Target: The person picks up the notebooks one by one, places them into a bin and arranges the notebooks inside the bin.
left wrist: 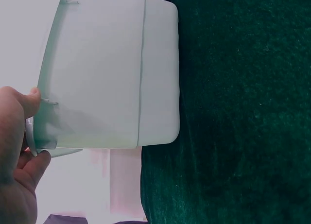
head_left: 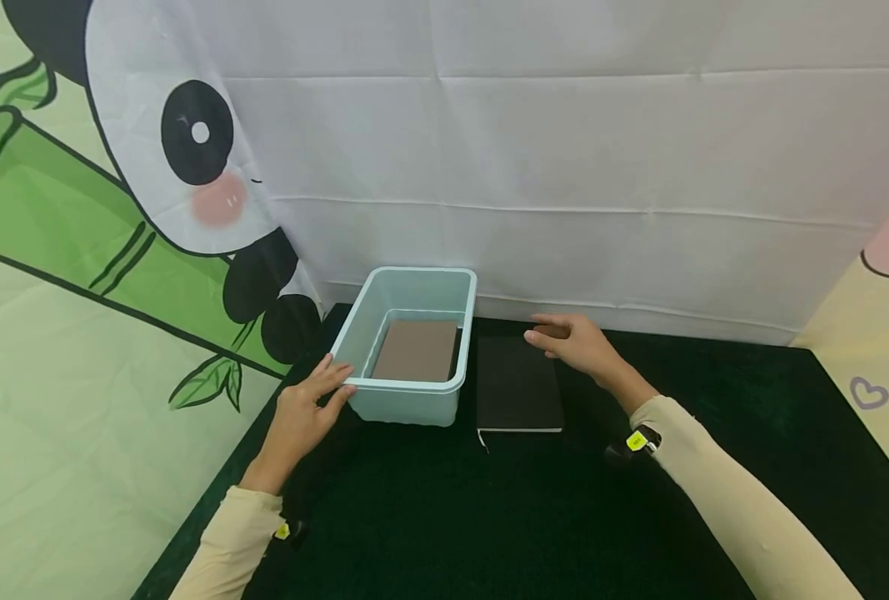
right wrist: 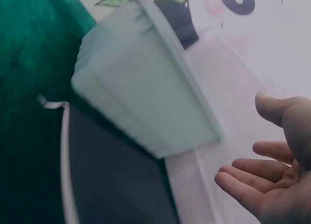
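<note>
The pale green bin point(right wrist: 136, 83), blurred, stood tilted across the right wrist view, with the right hand point(right wrist: 289, 185) apart from it beyond its lower right, fingers loosely bent and thumb raised. Just below the bin lay a dark notebook point(right wrist: 112, 170), its white page edge and short ribbon point(right wrist: 51, 103) showing. Dark green cloth point(right wrist: 34, 44) spread left of the bin, and pale hanging fabric point(right wrist: 243, 122) with a printed panda face point(right wrist: 228, 5) rose behind it.

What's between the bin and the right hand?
Black notebook, flat on the green cloth; head view shows it beside the bin, the right hand overlapping its far corner.
</note>
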A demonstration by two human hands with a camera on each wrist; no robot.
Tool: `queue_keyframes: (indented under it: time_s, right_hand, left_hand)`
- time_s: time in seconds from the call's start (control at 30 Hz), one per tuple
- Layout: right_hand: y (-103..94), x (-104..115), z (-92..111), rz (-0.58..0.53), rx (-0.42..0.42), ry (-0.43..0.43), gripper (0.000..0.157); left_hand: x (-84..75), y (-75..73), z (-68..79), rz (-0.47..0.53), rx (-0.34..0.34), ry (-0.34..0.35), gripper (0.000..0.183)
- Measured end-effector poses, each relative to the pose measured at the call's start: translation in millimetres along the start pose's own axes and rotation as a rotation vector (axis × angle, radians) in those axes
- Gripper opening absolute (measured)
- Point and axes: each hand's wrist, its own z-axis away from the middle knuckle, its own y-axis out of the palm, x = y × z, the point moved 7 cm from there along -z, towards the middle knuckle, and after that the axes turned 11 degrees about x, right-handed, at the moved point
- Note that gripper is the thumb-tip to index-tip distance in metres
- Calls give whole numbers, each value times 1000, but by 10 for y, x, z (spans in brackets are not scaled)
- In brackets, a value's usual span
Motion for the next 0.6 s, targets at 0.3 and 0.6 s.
queue_keyframes:
  time_s: [0.3,0.6]
  right_hand:
    - [81,-548,212,47,-88,108,71]
    - [294,-737,290,271,-117,134,68]
  left_hand:
    - [6,-13,15,0,0,4,39]
    - [4,-33,7,-9,1,-2,38]
